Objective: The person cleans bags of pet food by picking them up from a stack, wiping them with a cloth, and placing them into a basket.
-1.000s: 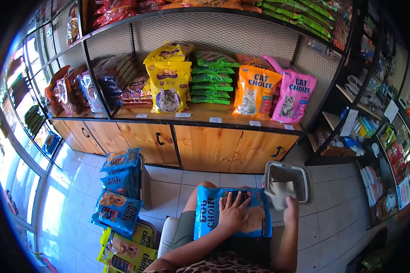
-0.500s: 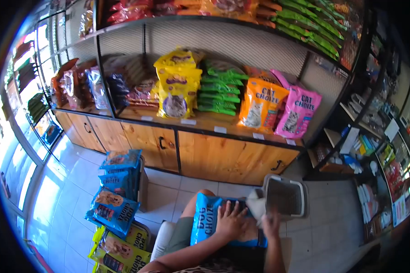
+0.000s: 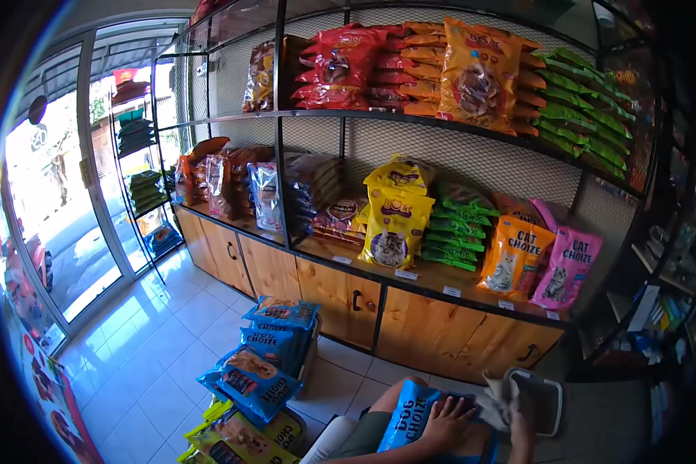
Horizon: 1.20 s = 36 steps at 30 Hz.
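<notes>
A blue Dog Choize bag (image 3: 411, 416) lies across the person's lap at the bottom of the view. My left hand (image 3: 450, 421) rests flat on top of it with the fingers spread. Just to the right, my right hand (image 3: 520, 427) is closed on a greyish cloth (image 3: 497, 400), which hangs over the right end of the bag. Part of the bag is hidden under my left hand and the cloth.
A grey basket (image 3: 551, 406) stands on the floor at the right. More blue bags (image 3: 257, 379) and yellow-green bags (image 3: 243, 439) are piled at the left. Shelves of pet food packs stand above a wooden cabinet (image 3: 421, 325) in front; a glass door (image 3: 62, 185) is at far left.
The view has swung left and up, so the shelves and door show more. My right hand has brought the cloth inward over the bag's right end; my left hand stays on the bag.
</notes>
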Each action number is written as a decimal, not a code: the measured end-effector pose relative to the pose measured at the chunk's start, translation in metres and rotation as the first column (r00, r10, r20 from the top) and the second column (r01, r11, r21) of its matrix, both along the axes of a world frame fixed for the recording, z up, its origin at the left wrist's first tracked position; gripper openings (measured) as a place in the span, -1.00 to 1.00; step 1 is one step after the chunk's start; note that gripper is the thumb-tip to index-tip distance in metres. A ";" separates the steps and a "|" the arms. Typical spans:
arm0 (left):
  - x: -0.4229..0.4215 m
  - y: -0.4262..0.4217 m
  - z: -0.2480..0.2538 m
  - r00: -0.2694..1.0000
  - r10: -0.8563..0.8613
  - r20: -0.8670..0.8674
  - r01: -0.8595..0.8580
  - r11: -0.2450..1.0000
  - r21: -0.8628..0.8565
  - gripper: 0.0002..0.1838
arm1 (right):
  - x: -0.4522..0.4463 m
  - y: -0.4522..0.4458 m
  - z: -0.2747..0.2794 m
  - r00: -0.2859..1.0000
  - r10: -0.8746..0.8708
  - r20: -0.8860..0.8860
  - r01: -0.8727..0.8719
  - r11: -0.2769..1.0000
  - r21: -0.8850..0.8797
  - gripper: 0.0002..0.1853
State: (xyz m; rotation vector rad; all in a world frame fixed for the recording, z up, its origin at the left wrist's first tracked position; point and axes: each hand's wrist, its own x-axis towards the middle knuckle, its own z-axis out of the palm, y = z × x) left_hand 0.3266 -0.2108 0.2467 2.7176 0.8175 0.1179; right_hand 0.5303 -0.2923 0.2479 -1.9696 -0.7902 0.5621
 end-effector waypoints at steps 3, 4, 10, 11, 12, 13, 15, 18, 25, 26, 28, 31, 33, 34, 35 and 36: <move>0.003 -0.004 0.000 1.000 -0.011 0.007 0.011 1.000 -0.005 -0.34 | -0.031 0.006 -0.043 0.687 0.452 0.569 -0.406 0.888 -0.214 -0.59; 0.004 -0.004 0.000 1.000 -0.005 0.004 0.005 1.000 0.013 -0.35 | -0.028 0.008 -0.045 0.690 0.451 0.567 -0.408 0.888 -0.210 -0.59; -0.012 -0.015 -0.012 0.995 0.016 0.099 -0.018 1.000 0.022 -0.36 | -0.032 -0.005 0.005 0.969 -0.028 0.246 0.016 0.999 0.049 -0.62; -0.006 -0.006 -0.009 0.988 0.021 0.152 -0.026 0.999 0.032 -0.36 | -0.029 0.003 0.027 0.985 -0.066 0.160 0.049 0.993 0.109 -0.59; -0.002 -0.003 -0.012 0.983 0.037 0.181 -0.047 0.998 0.051 -0.35 | -0.029 0.001 0.043 0.992 -0.107 0.065 0.096 0.984 0.150 -0.57; -0.003 -0.005 -0.019 0.979 0.045 0.199 -0.057 0.997 0.058 -0.35 | -0.033 -0.010 0.046 0.987 -0.154 -0.039 0.159 0.972 0.175 -0.54; -0.005 0.008 -0.031 0.909 0.015 0.417 0.001 0.999 -0.039 -0.28 | -0.053 -0.008 -0.004 0.923 0.106 0.370 -0.074 0.992 -0.100 -0.55; -0.001 -0.001 -0.036 0.945 -0.041 0.323 -0.041 0.969 0.243 -0.13 | -0.070 -0.006 -0.008 0.805 0.254 0.537 -0.273 0.961 -0.044 -0.59; -0.003 -0.003 -0.005 0.979 0.036 0.202 -0.047 0.998 0.046 -0.35 | 0.025 0.002 -0.005 0.957 -0.235 0.172 0.219 0.970 0.110 -0.68; -0.005 -0.005 -0.007 0.974 0.064 0.217 -0.072 0.997 0.027 -0.37 | 0.015 0.002 -0.009 0.985 -0.168 0.024 0.154 0.945 0.289 -0.68; -0.008 -0.005 -0.010 0.983 0.045 0.175 -0.051 0.998 0.028 -0.38 | -0.039 0.016 0.028 0.737 0.149 0.659 -0.352 0.917 0.186 -0.62; -0.002 0.000 -0.008 0.995 0.048 0.088 -0.057 0.994 0.096 -0.40 | -0.044 0.020 -0.005 0.711 0.214 0.670 -0.338 0.939 0.059 -0.57; 0.000 -0.003 -0.009 0.989 0.036 0.143 -0.048 0.995 0.083 -0.41 | -0.020 0.032 -0.022 0.785 0.131 0.605 -0.114 0.991 -0.067 -0.63; -0.002 -0.006 -0.009 0.979 0.039 0.198 -0.055 0.996 0.073 -0.41 | -0.007 0.036 -0.023 0.791 0.129 0.598 -0.105 0.992 -0.075 -0.63; -0.002 -0.008 -0.008 0.966 0.048 0.255 -0.065 0.996 0.062 -0.42 | 0.007 0.041 -0.023 0.859 0.022 0.512 -0.043 0.999 0.030 -0.64; -0.001 -0.006 -0.007 0.947 0.057 0.316 -0.079 0.995 0.055 -0.42 | 0.016 0.044 -0.023 0.907 -0.082 0.414 0.028 0.991 0.134 -0.65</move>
